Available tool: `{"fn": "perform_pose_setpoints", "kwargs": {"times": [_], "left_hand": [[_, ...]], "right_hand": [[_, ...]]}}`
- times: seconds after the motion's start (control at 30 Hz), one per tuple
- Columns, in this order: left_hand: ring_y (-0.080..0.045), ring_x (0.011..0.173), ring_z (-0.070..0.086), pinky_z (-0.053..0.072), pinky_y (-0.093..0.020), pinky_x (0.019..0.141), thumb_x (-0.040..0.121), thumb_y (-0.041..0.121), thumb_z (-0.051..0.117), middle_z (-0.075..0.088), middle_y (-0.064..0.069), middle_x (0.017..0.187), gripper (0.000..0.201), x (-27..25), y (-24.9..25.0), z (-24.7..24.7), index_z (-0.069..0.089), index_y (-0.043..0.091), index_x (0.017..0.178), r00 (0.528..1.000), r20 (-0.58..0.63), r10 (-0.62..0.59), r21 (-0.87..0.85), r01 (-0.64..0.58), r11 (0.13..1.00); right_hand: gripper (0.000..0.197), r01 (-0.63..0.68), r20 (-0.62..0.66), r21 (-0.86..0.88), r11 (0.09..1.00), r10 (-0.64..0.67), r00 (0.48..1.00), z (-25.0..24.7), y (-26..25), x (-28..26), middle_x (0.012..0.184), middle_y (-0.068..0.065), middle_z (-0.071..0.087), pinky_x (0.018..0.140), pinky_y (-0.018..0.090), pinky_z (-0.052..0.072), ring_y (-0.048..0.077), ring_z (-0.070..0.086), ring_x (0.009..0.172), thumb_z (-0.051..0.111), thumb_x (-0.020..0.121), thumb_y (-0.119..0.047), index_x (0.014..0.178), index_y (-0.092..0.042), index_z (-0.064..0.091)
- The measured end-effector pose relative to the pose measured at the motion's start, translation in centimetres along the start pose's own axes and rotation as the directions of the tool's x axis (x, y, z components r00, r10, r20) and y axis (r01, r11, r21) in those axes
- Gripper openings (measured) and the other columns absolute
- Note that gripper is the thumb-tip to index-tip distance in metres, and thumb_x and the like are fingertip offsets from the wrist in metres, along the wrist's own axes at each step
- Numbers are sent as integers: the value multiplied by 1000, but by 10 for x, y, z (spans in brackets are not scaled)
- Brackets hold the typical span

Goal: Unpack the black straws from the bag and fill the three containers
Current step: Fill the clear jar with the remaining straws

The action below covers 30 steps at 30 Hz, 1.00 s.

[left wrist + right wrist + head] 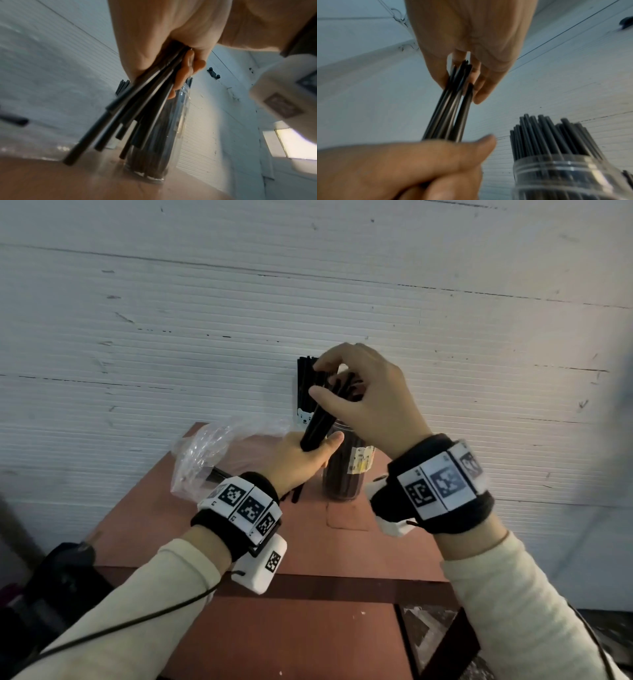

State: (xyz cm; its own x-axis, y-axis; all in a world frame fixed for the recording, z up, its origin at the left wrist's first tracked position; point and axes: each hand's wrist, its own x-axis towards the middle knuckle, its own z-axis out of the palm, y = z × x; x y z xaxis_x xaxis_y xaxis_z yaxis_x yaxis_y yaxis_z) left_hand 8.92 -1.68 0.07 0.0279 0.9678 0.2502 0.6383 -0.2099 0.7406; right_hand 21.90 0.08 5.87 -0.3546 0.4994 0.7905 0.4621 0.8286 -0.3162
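Note:
My left hand (318, 446) grips the lower part of a bundle of black straws (317, 422), held tilted just left of a clear jar (342, 477) packed with straws. My right hand (318, 381) pinches the bundle's upper ends between thumb and fingers. The right wrist view shows those fingers (436, 79) around the straw tips (460, 75), my left hand (402, 169) below, and the jar (565, 173) at lower right. In the left wrist view the bundle (137, 108) fans out below my left hand (180, 83) in front of the jar (173, 135). A white bear-face container (305, 416) full of straws stands behind.
A crumpled clear plastic bag (212, 453) lies at the back left of the reddish-brown table (308, 628), with a straw or two in it. A few loose straws (295, 494) lie under my left wrist. A white ribbed wall (308, 285) stands right behind the table.

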Motion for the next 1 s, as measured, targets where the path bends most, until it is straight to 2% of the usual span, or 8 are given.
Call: {"fn": "perform_pose_setpoints", "kwargs": {"times": [0.13, 0.27, 0.37, 0.47, 0.67, 0.87, 0.93, 1.0], "left_hand": [[1, 49, 53, 42, -24, 70, 92, 32, 60, 56, 6, 55, 34, 11, -14, 19, 55, 16, 63, 997, 64, -43, -346, 63, 936], [-19, 73, 63, 51, -45, 82, 80, 23, 65, 65, -8, 70, 16, 17, -29, 24, 64, 8, 75, 997, 57, -58, -443, 77, 893], [-21, 75, 63, 51, -44, 82, 71, 28, 70, 66, -10, 73, 26, 18, -37, 22, 65, 3, 80, 995, 97, -25, -479, 69, 875], [-19, 72, 61, 49, -43, 86, 84, 24, 71, 63, -7, 70, 21, 17, -40, 21, 63, 6, 76, 980, 195, -29, -448, 115, 887], [-17, 73, 58, 46, -30, 80, 88, 15, 68, 58, -13, 77, 17, 14, -37, 17, 61, 0, 84, 962, 271, -35, -416, 150, 897], [-33, 88, 66, 46, -52, 101, 75, 37, 70, 68, -18, 83, 50, 14, -37, 15, 64, -11, 90, 960, 268, -86, -348, 180, 920], [-18, 79, 67, 50, -27, 96, 84, 32, 67, 66, -14, 78, 39, 10, -28, 10, 62, -6, 75, 972, 221, -85, -336, 158, 929], [6, 67, 60, 40, 3, 65, 95, 28, 56, 69, -6, 85, 31, 2, -14, 2, 62, 6, 75, 982, 185, -47, -222, 88, 971]], "right_hand": [[11, 42, 52, 23, 999, -43, 998, 22, 2, -2, 93, -3, 65, 78, 7, 40, 1, 56, 83, 57, 93, -13, 94, -8, 67], [31, -52, 189, -6, 999, 52, 981, 44, 14, -10, 83, 5, 64, 70, 17, 42, 10, 57, 77, 50, 100, -23, 83, -2, 67], [25, -46, 149, 62, 997, 37, 988, 50, 16, -13, 92, 3, 63, 78, 18, 45, 11, 58, 86, 50, 100, -22, 91, -5, 66], [19, 6, 104, 114, 993, -18, 994, 52, 16, -12, 108, 1, 62, 89, 15, 44, 7, 57, 99, 50, 99, -15, 108, -8, 65], [21, 36, 70, 130, 991, -45, 997, 53, 19, -12, 97, 4, 65, 84, 13, 45, 7, 58, 91, 56, 97, -17, 97, -2, 71], [29, 0, 89, 77, 997, -7, 996, 48, 19, -20, 116, -1, 56, 93, 11, 41, 2, 52, 104, 66, 91, -26, 115, -10, 63], [47, -64, 38, 133, 989, 59, 998, 40, 15, -21, 126, -2, 47, 93, 10, 42, -1, 50, 106, 71, 87, -30, 128, -13, 54], [65, -140, 7, 211, 967, 142, 990, 31, 11, -22, 129, -6, 43, 89, 8, 43, -3, 50, 104, 76, 80, -36, 135, -19, 46]]}}
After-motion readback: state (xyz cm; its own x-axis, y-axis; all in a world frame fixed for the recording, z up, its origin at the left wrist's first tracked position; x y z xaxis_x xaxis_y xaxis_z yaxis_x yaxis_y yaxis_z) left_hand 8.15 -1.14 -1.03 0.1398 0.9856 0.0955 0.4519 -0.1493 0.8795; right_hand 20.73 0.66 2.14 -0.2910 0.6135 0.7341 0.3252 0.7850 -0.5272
